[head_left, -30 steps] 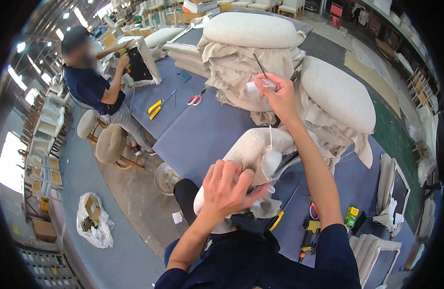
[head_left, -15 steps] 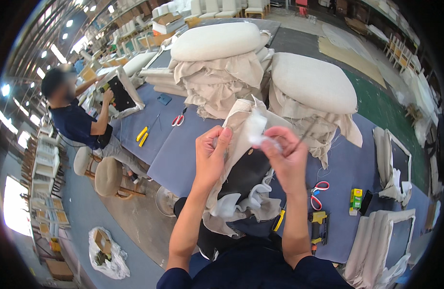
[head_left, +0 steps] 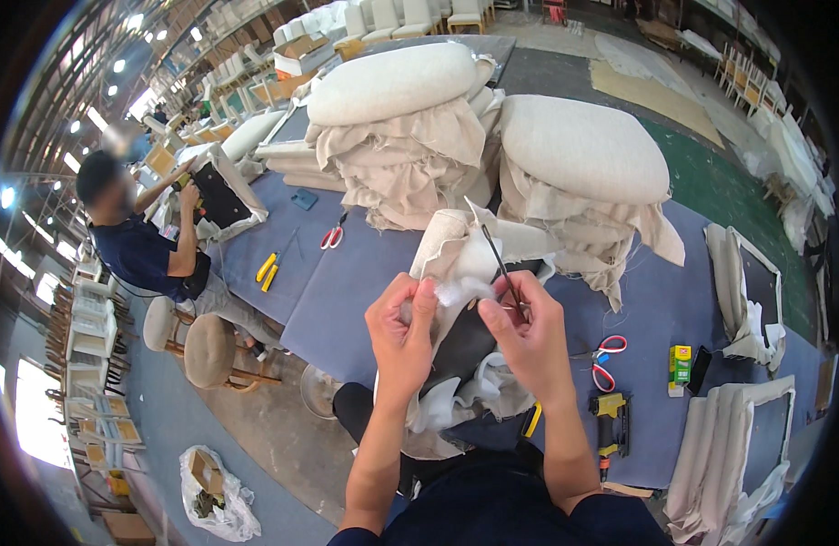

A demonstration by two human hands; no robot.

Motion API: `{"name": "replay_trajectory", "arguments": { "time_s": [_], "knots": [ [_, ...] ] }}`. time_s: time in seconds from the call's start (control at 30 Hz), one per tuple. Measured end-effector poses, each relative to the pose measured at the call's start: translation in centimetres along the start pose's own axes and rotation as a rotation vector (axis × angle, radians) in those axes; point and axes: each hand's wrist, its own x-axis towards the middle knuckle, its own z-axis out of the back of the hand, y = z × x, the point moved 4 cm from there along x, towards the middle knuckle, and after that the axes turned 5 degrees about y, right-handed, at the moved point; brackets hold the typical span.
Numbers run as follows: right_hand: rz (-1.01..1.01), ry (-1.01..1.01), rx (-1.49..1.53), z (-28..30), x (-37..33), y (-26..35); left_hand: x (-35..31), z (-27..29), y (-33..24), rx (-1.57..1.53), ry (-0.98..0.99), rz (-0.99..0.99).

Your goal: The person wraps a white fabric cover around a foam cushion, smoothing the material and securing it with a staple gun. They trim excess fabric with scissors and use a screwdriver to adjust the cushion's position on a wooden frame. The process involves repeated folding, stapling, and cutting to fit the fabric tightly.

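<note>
My left hand (head_left: 401,323) is closed on one side of a tuft of white stuffing (head_left: 460,291). My right hand (head_left: 531,328) pinches the other side and also grips a slim dark rod-like tool (head_left: 497,250), which points up and left. Both hands are above a beige fabric-covered seat piece (head_left: 442,241) with a black underside (head_left: 462,350), in front of my body. White material and loose fabric (head_left: 479,391) bunch along its near edge. Yellow-handled pliers (head_left: 531,419) lie partly hidden by my right forearm.
Stacked beige cushions (head_left: 392,82) stand ahead, with another stack (head_left: 583,146) to their right. Red-handled scissors (head_left: 608,359), a yellow staple gun (head_left: 609,428) and a green-yellow box (head_left: 680,369) lie at the right of the blue table (head_left: 347,318). A co-worker (head_left: 151,237) handles a seat at the left.
My right hand has moved slightly lower and closer to my left hand. The tool has swung from leaning right to leaning left, and the white stuffing now stretches between both hands.
</note>
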Motion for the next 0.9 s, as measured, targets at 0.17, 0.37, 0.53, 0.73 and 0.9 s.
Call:
{"name": "replay_trajectory", "arguments": {
  "time_s": [0.17, 0.37, 0.53, 0.73, 0.9],
  "knots": [
    [0.064, -0.094, -0.023, -1.6, 0.8, -0.6, -0.4, -0.6, -0.8, 0.019, 0.018, -0.002],
    [0.119, -0.076, -0.240, -0.9, 1.7, 0.5, -1.9, -1.0, -1.9, 0.212, 0.051, -0.178],
    [0.112, 0.067, -0.206, 1.4, -0.9, 2.1, -1.8, 0.0, -1.2, 0.167, 0.015, -0.105],
    [0.181, 0.174, -0.365, 3.0, -3.0, 0.5, -1.3, 0.2, -0.5, 0.109, -0.009, -0.037],
    [0.233, 0.203, -0.445, 2.6, -2.9, 0.4, -1.5, 0.2, -1.1, 0.120, -0.001, -0.068]
  ]
}}
